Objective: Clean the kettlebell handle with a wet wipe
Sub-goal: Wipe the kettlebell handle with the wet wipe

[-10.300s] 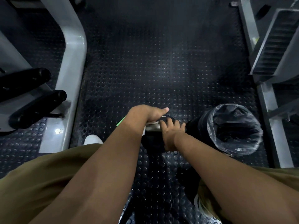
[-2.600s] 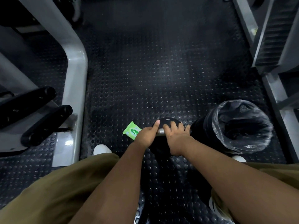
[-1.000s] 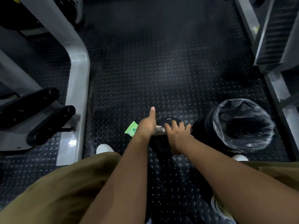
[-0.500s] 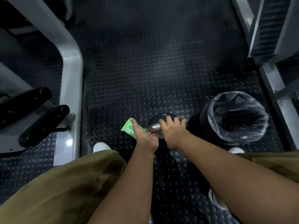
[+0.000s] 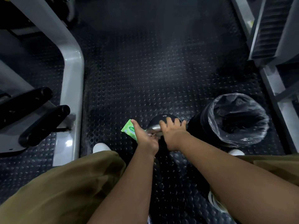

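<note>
A black kettlebell (image 5: 163,118) stands on the studded rubber floor between my knees, and its silver handle (image 5: 153,127) shows between my hands. My left hand (image 5: 145,140) is closed at the handle's near left end with the thumb sticking out. A pale scrap of wet wipe (image 5: 151,134) shows at its fingers, pressed to the metal. My right hand (image 5: 173,135) lies over the right part of the handle, fingers curled on it. Most of the wipe and handle is hidden by both hands.
A green pack of wipes (image 5: 128,128) lies on the floor just left of the kettlebell. A black bin with a clear liner (image 5: 239,117) stands close on the right. A grey machine frame (image 5: 72,78) with black padded rollers (image 5: 43,123) is on the left, a metal rack (image 5: 275,46) on the right.
My left hand has slid from the top of the handle down to its near left end, uncovering more silver metal. My right hand has kept its hold on the handle.
</note>
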A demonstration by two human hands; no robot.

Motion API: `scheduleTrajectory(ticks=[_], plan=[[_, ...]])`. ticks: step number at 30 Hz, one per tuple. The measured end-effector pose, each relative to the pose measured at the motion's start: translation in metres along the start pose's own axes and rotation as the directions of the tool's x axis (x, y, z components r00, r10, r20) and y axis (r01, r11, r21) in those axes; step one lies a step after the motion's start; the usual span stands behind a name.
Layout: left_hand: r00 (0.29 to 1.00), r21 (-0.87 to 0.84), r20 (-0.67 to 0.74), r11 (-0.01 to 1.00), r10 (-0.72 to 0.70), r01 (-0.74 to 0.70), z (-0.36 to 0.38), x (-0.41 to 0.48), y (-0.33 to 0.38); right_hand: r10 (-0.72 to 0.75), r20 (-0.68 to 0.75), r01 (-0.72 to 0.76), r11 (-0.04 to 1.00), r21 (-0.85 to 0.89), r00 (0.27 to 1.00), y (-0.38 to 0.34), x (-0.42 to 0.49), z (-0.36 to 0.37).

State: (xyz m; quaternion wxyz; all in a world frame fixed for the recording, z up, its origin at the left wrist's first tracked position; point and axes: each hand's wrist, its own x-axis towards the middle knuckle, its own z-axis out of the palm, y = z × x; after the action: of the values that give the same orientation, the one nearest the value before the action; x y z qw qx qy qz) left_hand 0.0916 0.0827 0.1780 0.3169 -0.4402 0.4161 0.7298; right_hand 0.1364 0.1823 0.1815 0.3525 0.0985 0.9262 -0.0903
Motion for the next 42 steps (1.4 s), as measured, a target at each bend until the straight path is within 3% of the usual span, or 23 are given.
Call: scheduleTrajectory(ticks=[7, 15, 22, 29, 39, 42], plan=[[1.000, -0.156, -0.018, 0.988, 0.012, -0.014, 0.012, -0.031, -0.014, 0.008, 0.010, -0.008, 1.000, -0.005, 1.000, -0.001, 0.001, -0.002], [0.998, -0.096, 0.020, 0.994, -0.051, 0.053, 0.016, -0.035, -0.008, 0.011, 0.030, -0.011, 1.000, 0.002, 0.999, -0.001, 0.003, -0.002], [0.996, 0.145, 0.088, 0.989, 0.017, -0.030, -0.017, -0.006, -0.002, 0.004, 0.029, -0.003, 1.000, -0.031, 1.000, 0.000, 0.004, 0.002], [0.992, 0.102, 0.046, 0.988, 0.114, -0.118, -0.003, -0.015, -0.009, 0.044, 0.048, -0.042, 0.998, -0.053, 0.998, -0.003, 0.002, -0.005], [0.995, 0.159, 0.097, 0.987, -0.024, 0.008, -0.017, 0.003, 0.010, 0.011, 0.010, -0.011, 0.999, -0.047, 1.000, 0.000, 0.005, 0.003], [0.995, 0.069, 0.099, 0.998, -0.002, -0.005, -0.018, -0.001, 0.013, 0.010, 0.015, -0.010, 0.999, -0.033, 1.000, 0.000, 0.004, 0.002]])
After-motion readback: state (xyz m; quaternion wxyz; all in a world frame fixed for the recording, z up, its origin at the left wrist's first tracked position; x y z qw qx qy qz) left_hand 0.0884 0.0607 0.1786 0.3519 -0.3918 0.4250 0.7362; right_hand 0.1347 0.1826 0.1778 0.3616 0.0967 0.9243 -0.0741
